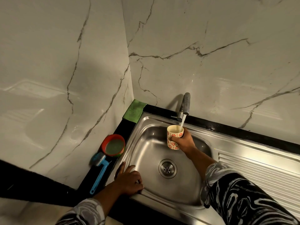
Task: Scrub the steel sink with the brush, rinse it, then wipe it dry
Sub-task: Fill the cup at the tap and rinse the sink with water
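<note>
White marble-veined wall tiles meet in a corner above a black surface (243, 135) that frames the sink. At the lower left of the frame a long-handled blue plastic brush (99, 170) lies on this surface, untouched, its bristle head just beside a round red tub (113, 145) of greenish paste, probably the cleaner. Higher up, tucked into the corner, a folded green cloth (134, 111) lies flat. It is likely the one meant for drying.

The left hand (129, 179) rests on the front-left rim of the stainless steel sink (146, 148), fingers loosely spread and gripping nothing. The basin gleams, shows no suds that I can make out, and its round drain (167, 168) stands unplugged. Right of centre, the right hand (183, 141) is wrapped around a cream cup with red flowers (175, 135). It holds the cup upright under the chrome tap (185, 103), whose stream of water (182, 122) falls into it. A ribbed steel drainboard (259, 168) stretches to the right edge.

With the brush lying idle and water being collected, this looks like the rinse step. It could also be wetting the basin before scrubbing, since the lack of foam leaves that unsettled. Pouring the water around the sink remains, and the wipe-down has clearly not begun.
</note>
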